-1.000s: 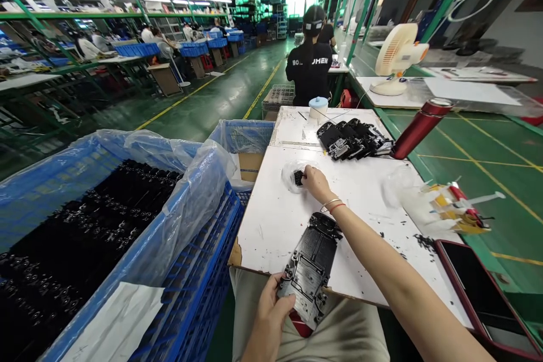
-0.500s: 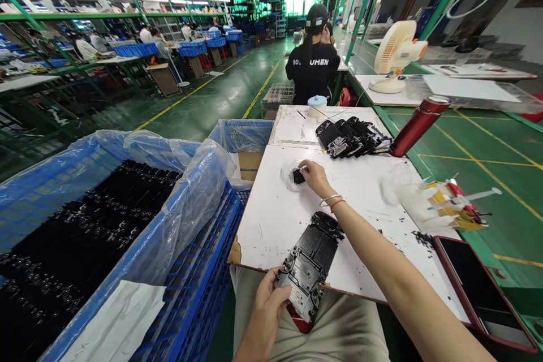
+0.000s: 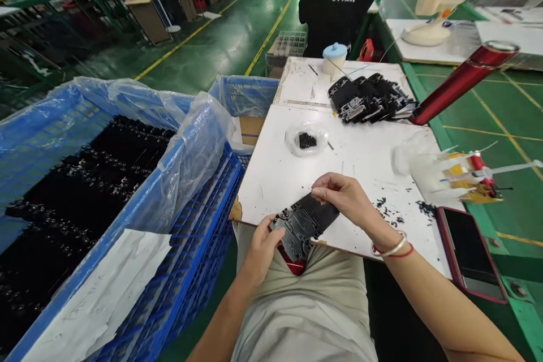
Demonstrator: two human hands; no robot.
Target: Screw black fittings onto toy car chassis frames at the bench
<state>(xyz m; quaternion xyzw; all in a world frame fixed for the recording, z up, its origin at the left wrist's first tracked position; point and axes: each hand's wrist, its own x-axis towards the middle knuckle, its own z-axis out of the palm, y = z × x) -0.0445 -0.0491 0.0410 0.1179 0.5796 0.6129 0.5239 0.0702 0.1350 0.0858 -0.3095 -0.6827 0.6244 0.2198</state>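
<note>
My left hand (image 3: pixel 263 244) grips the near-left end of a black plastic chassis plate (image 3: pixel 302 225), thumb on top, at the table's front edge. Over the plate's far right end, my right hand (image 3: pixel 339 195) is closed in a pinch; whatever its fingertips hold is too small or hidden to make out. Further up the white table (image 3: pixel 263 181) lies a clear plastic bag (image 3: pixel 292 144) opened around a heap of small black parts (image 3: pixel 307 140). A stack of similar black plates (image 3: pixel 369 99) leans at the back of the table.
On my left stands a blue crate (image 3: pixel 190 164), lined with plastic and filled with black plates (image 3: pixel 97 181). Along the right side are a red flask (image 3: pixel 466 82), a yellow holder (image 3: pixel 466 175) with white bottles, and a phone (image 3: pixel 470 254). A co-worker (image 3: pixel 335 5) sits ahead.
My right hand has come back from the bag of small black parts to the plate's far end. My left hand still holds the plate. The view has tilted downward.
</note>
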